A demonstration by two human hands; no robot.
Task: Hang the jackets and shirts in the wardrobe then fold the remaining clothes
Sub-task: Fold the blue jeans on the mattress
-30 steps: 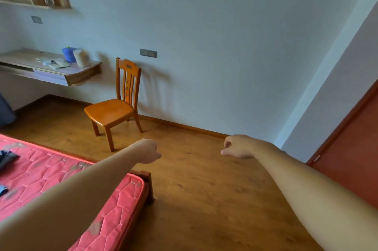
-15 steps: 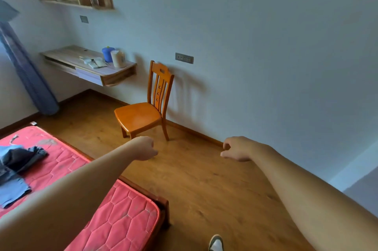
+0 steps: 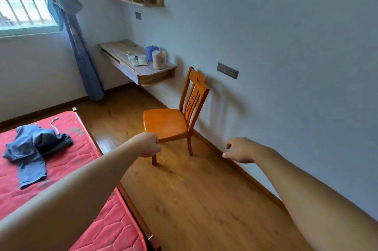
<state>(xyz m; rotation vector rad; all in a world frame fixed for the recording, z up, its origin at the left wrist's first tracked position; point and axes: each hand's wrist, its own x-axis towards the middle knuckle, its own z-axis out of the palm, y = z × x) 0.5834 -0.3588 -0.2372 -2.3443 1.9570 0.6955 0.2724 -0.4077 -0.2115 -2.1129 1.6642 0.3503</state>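
— Hands first: left hand (image 3: 148,144) fisted, right hand (image 3: 241,149) loosely curled; both empty.
— And the clothes (image 3: 34,148)?
— Heaped on the bed (image 3: 86,171), well left of both hands; lift one piece by its waistband; fold flat.
— Count?
— One denim heap, maybe two pieces; one chair (image 3: 165,124); no wardrobe in view.

Left hand (image 3: 148,144) (fingers curled, empty) overlaps the front edge of the chair (image 3: 165,124); right hand (image 3: 241,149), loosely curled, hangs right of it. Blue clothes (image 3: 38,146) lie on the mattress (image 3: 69,169), left of the chair.
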